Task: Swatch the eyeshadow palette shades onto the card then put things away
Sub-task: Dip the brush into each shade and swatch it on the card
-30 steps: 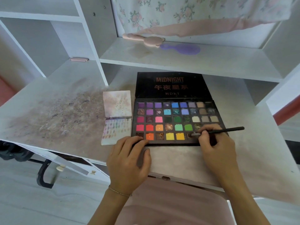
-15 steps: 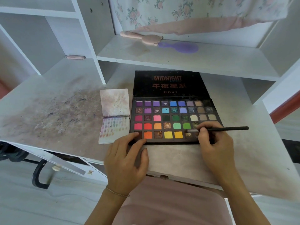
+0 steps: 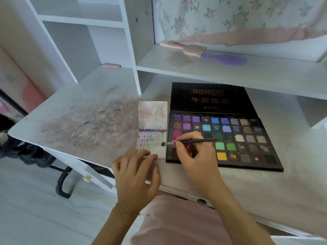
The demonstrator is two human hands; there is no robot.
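An open black eyeshadow palette (image 3: pixel 244 137) with several coloured pans lies on the white desk, its lid folded back. Left of it lies a small open card booklet (image 3: pixel 152 140), its lower page covered with rows of faint colour swatches. My right hand (image 3: pixel 196 156) pinches a thin black brush (image 3: pixel 189 142) over the palette's left edge. The brush tip points left and sits at the right side of the swatch page. My left hand (image 3: pixel 136 174) lies with straight fingers on the near edge of the card.
The desk (image 3: pixel 265 188) is smudged with powder on its left half (image 3: pixel 92 126). A shelf above holds a pink brush (image 3: pixel 184 47) and a purple brush (image 3: pixel 228 59). A small pink item (image 3: pixel 110 65) lies in the left cubby. A drawer (image 3: pixel 85 172) hangs open below the desk.
My right hand carried the brush left from the palette's lower right pans to the card. My left hand slid left from the palette's front edge onto the card.
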